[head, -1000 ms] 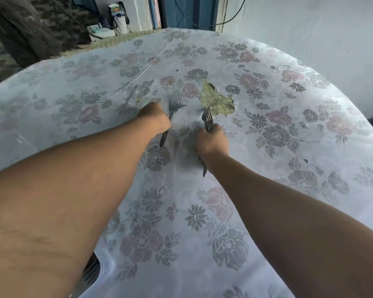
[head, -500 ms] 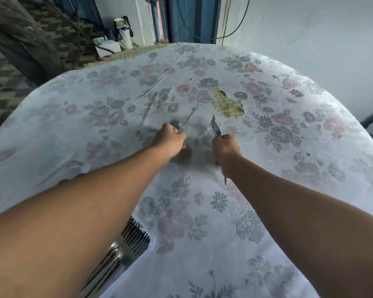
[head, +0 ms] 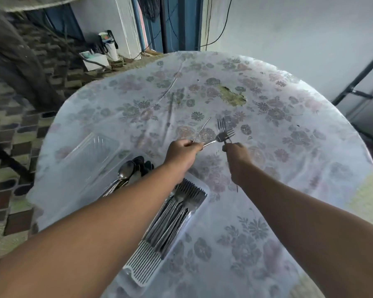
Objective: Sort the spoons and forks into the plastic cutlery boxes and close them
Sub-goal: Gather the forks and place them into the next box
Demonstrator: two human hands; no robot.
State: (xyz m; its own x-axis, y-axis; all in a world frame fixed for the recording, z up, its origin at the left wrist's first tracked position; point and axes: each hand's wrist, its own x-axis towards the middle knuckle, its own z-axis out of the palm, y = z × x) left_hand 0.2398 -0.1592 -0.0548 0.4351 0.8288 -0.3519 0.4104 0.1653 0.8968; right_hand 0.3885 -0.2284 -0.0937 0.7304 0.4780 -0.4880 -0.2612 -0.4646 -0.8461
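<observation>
Head view: two hands above a round worktop [head: 310, 168] under floral cloth.
Left hand [head: 182, 154]: fingers clenched on two metal forks [head: 221, 137].
Right hand [head: 238, 157]: fingers grip one fork [head: 221, 124].
Boxes: two clear plastic, forks box [head: 199, 214], spoons [head: 127, 171] alongside.

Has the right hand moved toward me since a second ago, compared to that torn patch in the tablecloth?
Yes. The right hand now sits farther from the torn patch, nearer the person.
</observation>
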